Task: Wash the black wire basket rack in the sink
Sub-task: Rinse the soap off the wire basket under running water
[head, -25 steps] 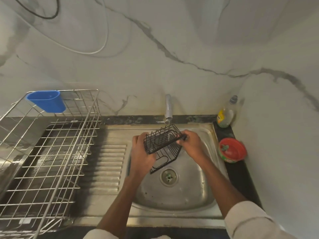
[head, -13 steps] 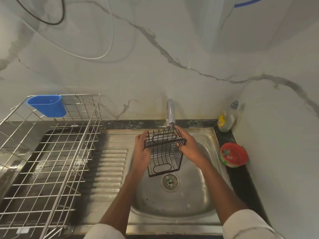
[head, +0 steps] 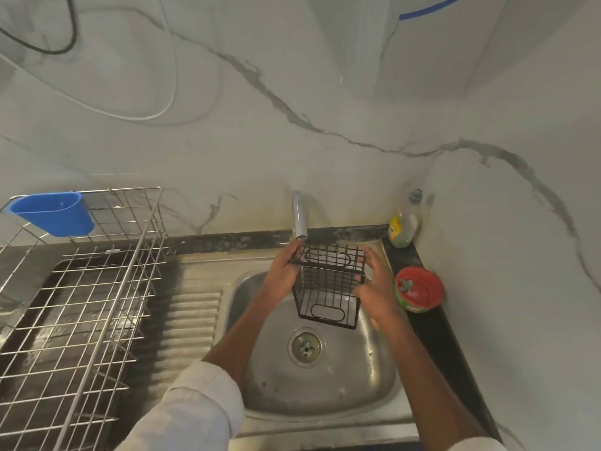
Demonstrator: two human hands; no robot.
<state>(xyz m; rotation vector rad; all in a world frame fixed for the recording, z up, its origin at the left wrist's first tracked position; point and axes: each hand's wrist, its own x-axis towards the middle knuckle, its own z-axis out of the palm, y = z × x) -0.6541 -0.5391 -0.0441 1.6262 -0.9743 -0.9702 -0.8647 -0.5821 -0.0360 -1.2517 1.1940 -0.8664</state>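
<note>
Black wire basket rack (head: 327,284) held above the far part of the steel sink (head: 325,395), just below the spout of the faucet (head: 300,216), tipped so that its open top faces the far wall. Left hand (head: 282,271) against the rack's left side, fingers curled round the upper left edge in a grip. Right hand (head: 374,284) against the right side, fingers fairly straight, thumb hooked on the near right edge. Drain (head: 305,346) directly below the rack. Steel dish rack (head: 81,288) on the drainboard at left, blue cup (head: 53,211) hung at its far corner. Soap bottle (head: 405,222) in the far right corner; red bowl (head: 419,289) on the counter just right of the sink.
</note>
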